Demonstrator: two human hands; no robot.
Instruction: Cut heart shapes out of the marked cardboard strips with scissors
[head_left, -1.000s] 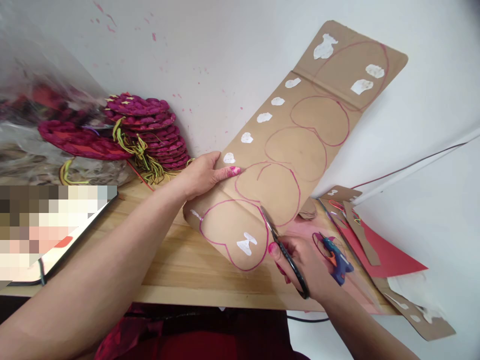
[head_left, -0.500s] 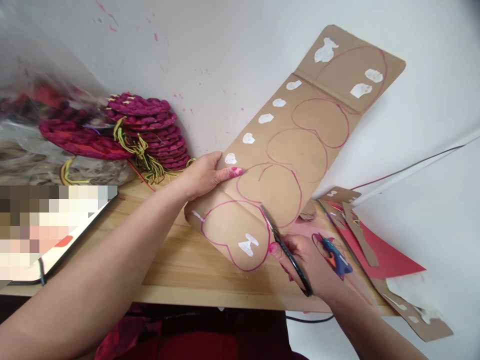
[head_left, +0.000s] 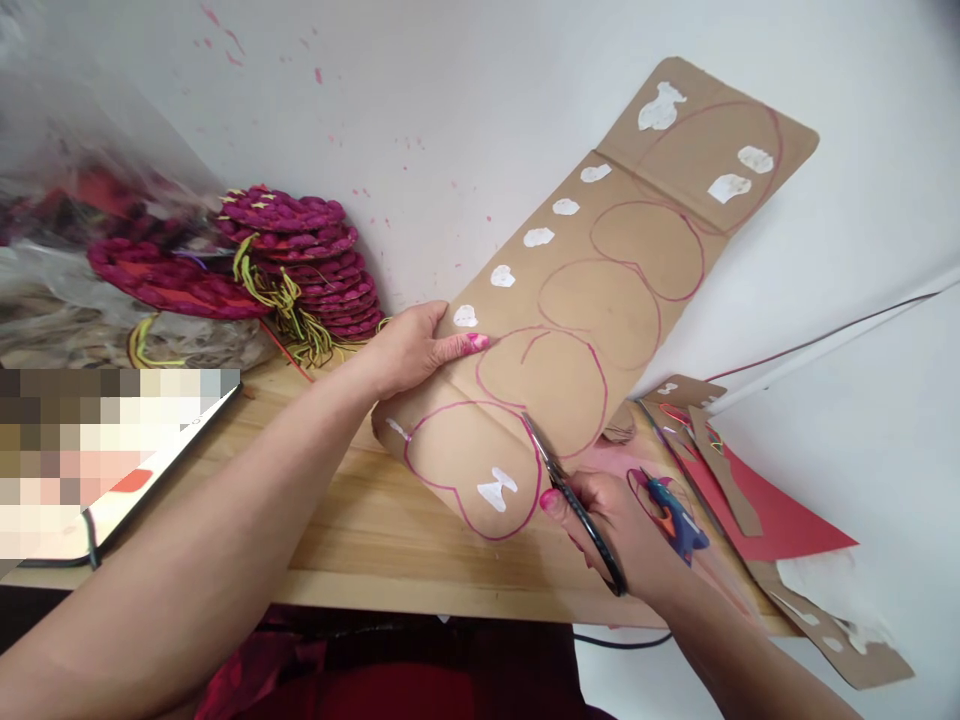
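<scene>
A long brown cardboard strip with pink heart outlines and white paint dabs leans up from the wooden table toward the white wall. My left hand grips its left edge, thumb on top. My right hand is closed on black-handled scissors, whose blades bite into the cardboard's right edge at the nearest heart outline.
A stack of magenta woven mats with yellow-green threads sits at the back left beside plastic bags. A blue glue gun, red paper and cardboard offcuts lie at the right. A blurred flat object rests at the left table edge.
The cardboard and both hands have barely shifted. The scissors stay at the same spot on the heart outline.
</scene>
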